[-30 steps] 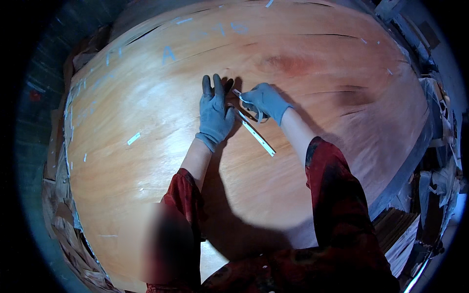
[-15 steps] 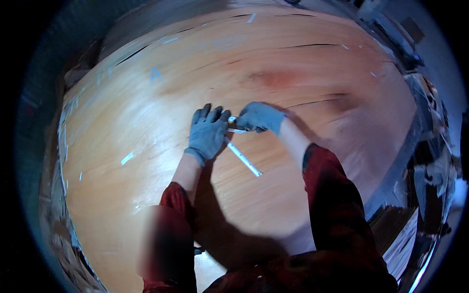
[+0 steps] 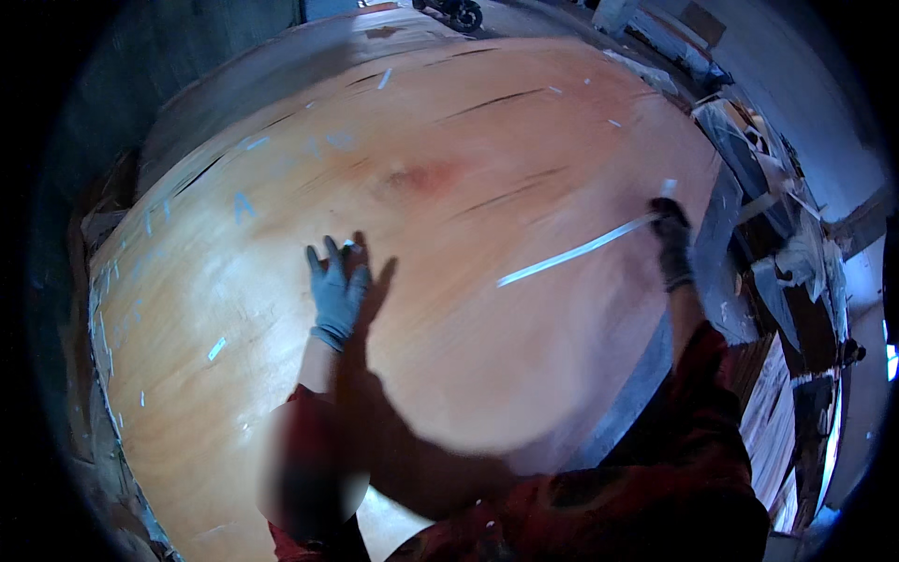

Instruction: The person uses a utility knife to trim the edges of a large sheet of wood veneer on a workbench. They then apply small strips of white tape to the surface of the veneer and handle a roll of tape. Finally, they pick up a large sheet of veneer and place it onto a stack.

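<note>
Well, your right hand (image 3: 670, 239) pinched one end of long white strip (image 3: 576, 251); strip extended leftward from that hand, over wooden sheet (image 3: 459, 365). Your left hand (image 3: 337, 295), well left of strip, was spread; small white piece (image 3: 349, 245) at its fingertips.

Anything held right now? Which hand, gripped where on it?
Right hand: the long white strip, near its right-hand end. Left hand: fingers spread, no hold visible.
</note>
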Available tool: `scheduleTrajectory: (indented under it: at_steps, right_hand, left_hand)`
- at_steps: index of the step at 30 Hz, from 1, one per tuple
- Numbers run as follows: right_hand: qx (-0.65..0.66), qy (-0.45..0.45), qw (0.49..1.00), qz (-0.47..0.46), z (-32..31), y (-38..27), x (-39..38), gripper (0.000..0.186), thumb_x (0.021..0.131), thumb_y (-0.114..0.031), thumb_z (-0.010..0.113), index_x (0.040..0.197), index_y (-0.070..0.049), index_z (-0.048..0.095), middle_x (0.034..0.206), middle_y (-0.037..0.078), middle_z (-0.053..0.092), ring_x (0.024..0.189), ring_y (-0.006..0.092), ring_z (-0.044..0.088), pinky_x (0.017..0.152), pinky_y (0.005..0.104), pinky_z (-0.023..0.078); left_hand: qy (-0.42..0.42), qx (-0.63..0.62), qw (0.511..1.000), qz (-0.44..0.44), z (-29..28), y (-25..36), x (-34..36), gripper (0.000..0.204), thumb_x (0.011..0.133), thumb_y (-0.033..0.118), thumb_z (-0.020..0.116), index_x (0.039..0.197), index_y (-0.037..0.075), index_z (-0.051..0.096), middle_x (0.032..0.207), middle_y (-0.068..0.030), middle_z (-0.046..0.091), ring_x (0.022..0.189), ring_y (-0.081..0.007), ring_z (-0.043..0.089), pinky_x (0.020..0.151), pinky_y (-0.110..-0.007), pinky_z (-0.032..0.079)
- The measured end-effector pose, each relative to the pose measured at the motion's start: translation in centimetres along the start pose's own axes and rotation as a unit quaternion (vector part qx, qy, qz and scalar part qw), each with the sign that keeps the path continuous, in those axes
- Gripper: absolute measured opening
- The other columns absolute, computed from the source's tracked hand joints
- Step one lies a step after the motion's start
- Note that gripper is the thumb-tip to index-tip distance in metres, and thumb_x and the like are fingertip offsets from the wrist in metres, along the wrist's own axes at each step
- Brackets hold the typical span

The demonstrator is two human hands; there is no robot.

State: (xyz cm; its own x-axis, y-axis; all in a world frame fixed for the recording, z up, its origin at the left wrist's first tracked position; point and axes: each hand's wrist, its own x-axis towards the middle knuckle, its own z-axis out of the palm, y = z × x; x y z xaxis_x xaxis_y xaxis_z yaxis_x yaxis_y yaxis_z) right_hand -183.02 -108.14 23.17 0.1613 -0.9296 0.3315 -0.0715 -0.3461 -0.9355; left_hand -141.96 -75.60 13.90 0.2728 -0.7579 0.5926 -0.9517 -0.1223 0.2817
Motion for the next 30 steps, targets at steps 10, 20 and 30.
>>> scheduleTrajectory:
  at_steps: [10, 20, 30]
  right_hand:
    - [-0.155, -0.096, 0.979, -0.088, -12.3, -6.1, -6.8, 0.02, 0.088, -0.012, 0.048, 0.094, -0.001, 0.063, 0.089, 0.005, 0.066, 0.081, 0.0126, 0.057, 0.078, 0.0259, 0.043]
    - [0.038, -0.13, 0.985, 0.11, -14.6, 0.0, -2.0, 0.019, 0.091, -0.018, 0.051, 0.091, -0.003, 0.062, 0.085, 0.009, 0.065, 0.08, 0.0194, 0.063, 0.079, 0.0322, 0.05]
    - [0.215, -0.364, 0.88, 0.218, -7.6, 5.2, 3.8, 0.02, 0.092, -0.017, 0.051, 0.096, 0.001, 0.058, 0.089, 0.011, 0.064, 0.084, 0.0224, 0.064, 0.082, 0.0349, 0.051]
  left_hand:
    - [-0.153, -0.053, 0.985, 0.056, 3.1, 17.7, -4.8, 0.064, 0.079, 0.043, 0.057, 0.131, 0.009, 0.041, 0.13, -0.0166, 0.044, 0.125, -0.0346, 0.035, 0.103, -0.049, 0.024]
    - [-0.193, 0.021, 0.978, 0.078, 3.4, 19.1, -3.9, 0.065, 0.078, 0.043, 0.056, 0.13, 0.007, 0.043, 0.131, -0.0171, 0.044, 0.124, -0.0368, 0.036, 0.104, -0.05, 0.024]
    - [-0.286, 0.081, 0.952, 0.075, 3.5, 19.7, -2.5, 0.068, 0.077, 0.047, 0.055, 0.133, 0.014, 0.039, 0.135, -0.0147, 0.039, 0.125, -0.0372, 0.035, 0.103, -0.052, 0.025]
